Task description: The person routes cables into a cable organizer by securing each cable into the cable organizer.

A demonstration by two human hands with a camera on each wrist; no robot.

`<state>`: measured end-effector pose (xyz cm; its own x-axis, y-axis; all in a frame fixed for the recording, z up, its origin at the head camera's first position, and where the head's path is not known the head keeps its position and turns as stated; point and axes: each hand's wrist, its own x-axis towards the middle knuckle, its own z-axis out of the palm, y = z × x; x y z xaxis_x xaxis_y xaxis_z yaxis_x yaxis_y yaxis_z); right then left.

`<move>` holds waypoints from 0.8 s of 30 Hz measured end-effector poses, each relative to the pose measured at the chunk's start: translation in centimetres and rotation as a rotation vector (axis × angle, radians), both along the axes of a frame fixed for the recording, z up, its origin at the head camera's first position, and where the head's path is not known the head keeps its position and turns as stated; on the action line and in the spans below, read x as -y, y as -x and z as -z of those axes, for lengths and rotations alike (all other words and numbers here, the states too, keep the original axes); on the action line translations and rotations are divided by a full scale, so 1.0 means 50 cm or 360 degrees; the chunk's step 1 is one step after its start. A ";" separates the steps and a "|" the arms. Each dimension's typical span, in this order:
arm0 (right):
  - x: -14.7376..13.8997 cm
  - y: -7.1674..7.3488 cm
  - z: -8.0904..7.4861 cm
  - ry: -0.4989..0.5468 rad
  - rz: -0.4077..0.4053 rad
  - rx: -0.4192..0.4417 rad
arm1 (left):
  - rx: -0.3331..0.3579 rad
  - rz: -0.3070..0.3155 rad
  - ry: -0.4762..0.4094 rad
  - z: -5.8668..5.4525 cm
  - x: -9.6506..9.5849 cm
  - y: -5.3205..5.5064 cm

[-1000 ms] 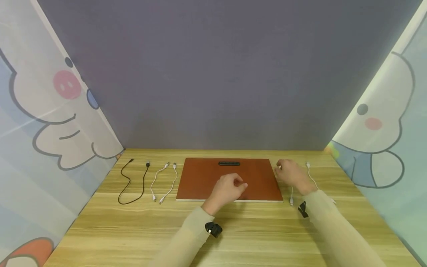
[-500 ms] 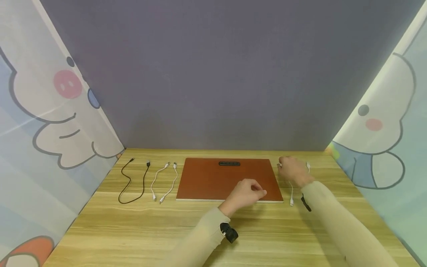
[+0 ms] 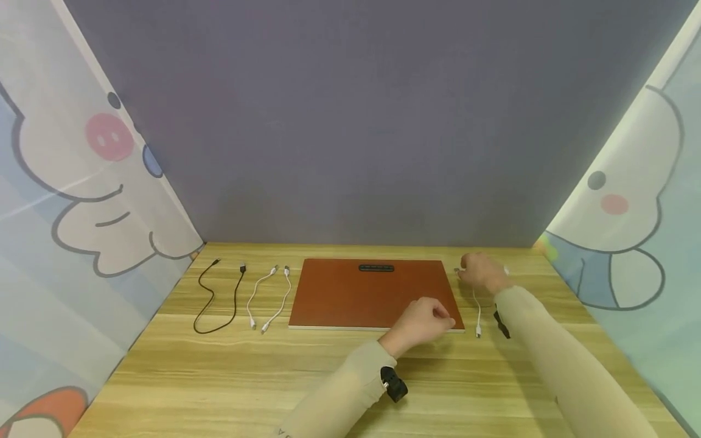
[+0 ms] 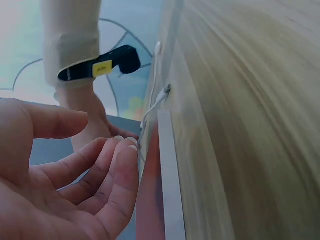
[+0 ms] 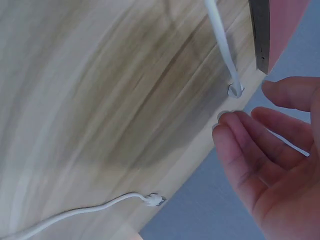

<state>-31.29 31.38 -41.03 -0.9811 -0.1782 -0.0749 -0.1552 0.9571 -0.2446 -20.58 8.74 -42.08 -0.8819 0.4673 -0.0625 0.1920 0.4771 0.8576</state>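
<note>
My right hand (image 3: 483,274) is by the far plug of a white USB cable (image 3: 477,313), just right of the brown board (image 3: 350,301). In the right wrist view its thumb and bent fingers stand apart with nothing gripped, right beside the plug (image 5: 235,90). A second white cable (image 5: 90,207) lies further right, mostly hidden behind the right arm in the head view. Over the board's front right corner hovers my left hand (image 3: 420,326). The left wrist view shows its fingers (image 4: 122,185) loosely bent, thumb apart, holding nothing.
Two short white cables (image 3: 283,304) and a longer black cable (image 3: 235,301) lie left of the board. A small black strip (image 3: 376,268) sits at the board's back edge. Behind the wooden table (image 3: 219,377) rises a grey panel (image 3: 350,121).
My left hand has moved right across the board to its front right corner. My right hand has shifted slightly right, and the cable's far plug now shows beside its fingers.
</note>
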 end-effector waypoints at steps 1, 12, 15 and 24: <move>-0.001 0.003 0.001 0.0018 0.0005 0.0014 | -0.0014 -0.0002 0.0019 -0.001 -0.004 -0.001; -0.004 0.023 0.011 0.0191 -0.0007 0.0093 | -0.0069 -0.0017 0.0144 0.005 -0.029 -0.003; -0.008 0.024 0.019 0.0233 0.0019 0.0139 | -0.0075 -0.0014 0.0150 0.010 -0.030 -0.003; -0.008 0.022 0.020 0.0348 0.0196 0.0269 | -0.0113 -0.0007 0.0172 0.015 -0.044 -0.006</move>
